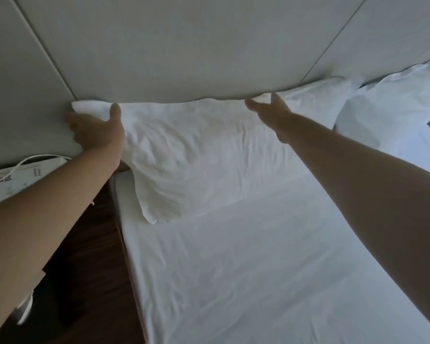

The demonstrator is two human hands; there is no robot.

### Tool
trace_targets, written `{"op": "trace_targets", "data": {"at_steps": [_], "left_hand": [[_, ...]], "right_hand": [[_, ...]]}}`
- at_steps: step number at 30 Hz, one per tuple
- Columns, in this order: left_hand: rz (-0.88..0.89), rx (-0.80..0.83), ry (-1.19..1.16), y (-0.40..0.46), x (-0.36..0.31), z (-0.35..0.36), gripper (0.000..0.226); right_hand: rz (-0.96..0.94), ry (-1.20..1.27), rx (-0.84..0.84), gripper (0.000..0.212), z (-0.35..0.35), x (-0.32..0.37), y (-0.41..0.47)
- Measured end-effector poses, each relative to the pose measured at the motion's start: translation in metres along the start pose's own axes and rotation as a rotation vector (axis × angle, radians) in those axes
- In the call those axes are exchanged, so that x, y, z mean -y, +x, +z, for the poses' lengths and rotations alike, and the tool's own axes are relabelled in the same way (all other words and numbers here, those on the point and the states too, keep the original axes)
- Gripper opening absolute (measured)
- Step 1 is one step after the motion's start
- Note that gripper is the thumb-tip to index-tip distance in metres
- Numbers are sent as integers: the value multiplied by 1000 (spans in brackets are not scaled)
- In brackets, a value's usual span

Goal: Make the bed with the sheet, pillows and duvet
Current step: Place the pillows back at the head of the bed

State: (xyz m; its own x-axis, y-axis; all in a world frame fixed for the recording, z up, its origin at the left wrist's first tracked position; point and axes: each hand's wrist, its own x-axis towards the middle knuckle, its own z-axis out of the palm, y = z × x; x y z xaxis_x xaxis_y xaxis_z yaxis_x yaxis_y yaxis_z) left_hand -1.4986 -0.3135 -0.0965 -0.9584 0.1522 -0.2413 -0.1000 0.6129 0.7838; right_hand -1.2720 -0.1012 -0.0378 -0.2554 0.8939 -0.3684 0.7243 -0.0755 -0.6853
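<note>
The top edge of the near pillow (196,150) is tucked out of sight against the padded headboard (171,45). The left hand (94,130) grips its left corner, thumb on top, the fingers hidden behind the fabric. The right hand (268,108) pinches the upper edge further right; how much cloth it holds is hard to make out. The pillow lies at the head of the bed on the white sheet (233,269), its long axis running along the headboard, left to right, one lower corner drooping toward the bed's left edge. A second pillow (387,115) sits just beside it to the right, cut off by the frame. The bedside panel (13,184) at the left is blurred.
</note>
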Motion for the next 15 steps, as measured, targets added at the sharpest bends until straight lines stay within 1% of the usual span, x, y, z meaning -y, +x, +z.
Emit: {"op": "trace_targets", "data": {"at_steps": [1, 2, 4, 5, 6, 7, 9, 10, 12, 14, 15], "left_hand": [[141, -28, 63, -8, 1, -2, 95], [350, -52, 147, -19, 3, -3, 95], [777, -78, 309, -38, 13, -1, 91], [935, -86, 375, -44, 15, 3, 89], [1050, -82, 434, -46, 17, 7, 86], [1126, -59, 489, -47, 18, 12, 82], [1190, 60, 620, -43, 25, 22, 73], [1196, 133, 689, -42, 31, 25, 70], [1163, 246, 807, -47, 45, 27, 73], [1149, 303, 876, -60, 52, 26, 71], [1160, 338, 889, -71, 51, 24, 65]], "right_hand": [[16, -100, 18, 95, -1, -11, 2], [22, -245, 31, 98, -4, -22, 5], [-61, -621, 44, 99, -12, -41, 10], [-123, -763, 44, 99, -15, -49, 11], [-169, -842, 45, 98, -17, -55, 11], [-191, -869, 55, 97, -19, -62, 10], [-169, -828, 89, 92, -18, -78, 5], [-149, -814, 107, 90, -16, -87, -1], [-142, -874, 152, 87, -13, -106, -19], [-149, -939, 200, 82, -9, -123, -42], [-141, -932, 219, 78, -9, -130, -53]]}}
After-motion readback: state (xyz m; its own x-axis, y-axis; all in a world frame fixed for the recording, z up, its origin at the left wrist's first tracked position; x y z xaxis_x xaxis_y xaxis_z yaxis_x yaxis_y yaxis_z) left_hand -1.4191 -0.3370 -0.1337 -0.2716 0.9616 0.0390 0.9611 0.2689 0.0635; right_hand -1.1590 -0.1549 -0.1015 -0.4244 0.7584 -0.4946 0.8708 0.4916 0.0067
